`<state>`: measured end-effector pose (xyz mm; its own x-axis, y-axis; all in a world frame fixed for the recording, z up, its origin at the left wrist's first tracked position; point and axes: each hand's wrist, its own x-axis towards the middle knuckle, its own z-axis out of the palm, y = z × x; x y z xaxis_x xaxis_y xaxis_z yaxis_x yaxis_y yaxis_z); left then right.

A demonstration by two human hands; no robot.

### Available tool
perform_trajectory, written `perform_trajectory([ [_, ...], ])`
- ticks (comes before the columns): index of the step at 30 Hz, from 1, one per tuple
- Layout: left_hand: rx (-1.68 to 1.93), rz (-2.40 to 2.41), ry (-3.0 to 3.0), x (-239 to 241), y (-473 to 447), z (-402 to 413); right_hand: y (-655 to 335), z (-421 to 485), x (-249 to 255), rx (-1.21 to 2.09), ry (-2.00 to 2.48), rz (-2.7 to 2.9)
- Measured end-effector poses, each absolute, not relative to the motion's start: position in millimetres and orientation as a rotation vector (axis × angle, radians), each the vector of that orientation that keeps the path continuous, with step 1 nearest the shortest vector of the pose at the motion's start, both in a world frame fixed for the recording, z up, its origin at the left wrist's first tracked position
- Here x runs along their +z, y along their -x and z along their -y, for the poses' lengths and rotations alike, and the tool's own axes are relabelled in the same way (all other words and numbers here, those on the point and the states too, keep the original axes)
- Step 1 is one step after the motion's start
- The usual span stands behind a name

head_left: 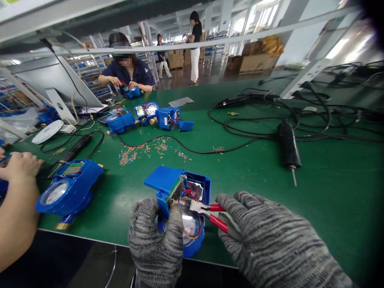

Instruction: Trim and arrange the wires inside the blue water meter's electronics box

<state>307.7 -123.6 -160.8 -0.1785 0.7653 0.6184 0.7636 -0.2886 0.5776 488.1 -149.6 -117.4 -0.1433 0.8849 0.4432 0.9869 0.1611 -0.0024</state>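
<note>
My left hand (156,240), in a grey knitted glove, grips a blue water meter (195,250) by its circuit-board side, below the raised blue lid (163,179). Inside the opened housing, red, yellow and dark wires (192,194) run above the round dial. My right hand (264,232), gloved the same way, is closed around red-handled pliers (217,220). The pliers' jaws reach over the meter, close to a small metal spring near my left thumb. Whether the jaws touch or pinch it I cannot tell.
Another blue meter (72,188) lies at left beside a co-worker's bare arm (21,200). Small screws (129,154) are scattered mid-table. Several opened meters stand farther back. An electric screwdriver (288,146) and looped black cables (240,124) lie at right. A person (129,72) works opposite.
</note>
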Motion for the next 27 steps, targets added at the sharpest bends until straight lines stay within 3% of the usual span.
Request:
perform_trajectory([
  [7,1.466,-1.714,-1.769,-160,-306,116,-498,147,-127,-0.466,1.730,2.069],
  [27,1.534,-1.850,-1.822,-165,-308,120,-495,157,-147,-0.560,1.624,2.050],
])
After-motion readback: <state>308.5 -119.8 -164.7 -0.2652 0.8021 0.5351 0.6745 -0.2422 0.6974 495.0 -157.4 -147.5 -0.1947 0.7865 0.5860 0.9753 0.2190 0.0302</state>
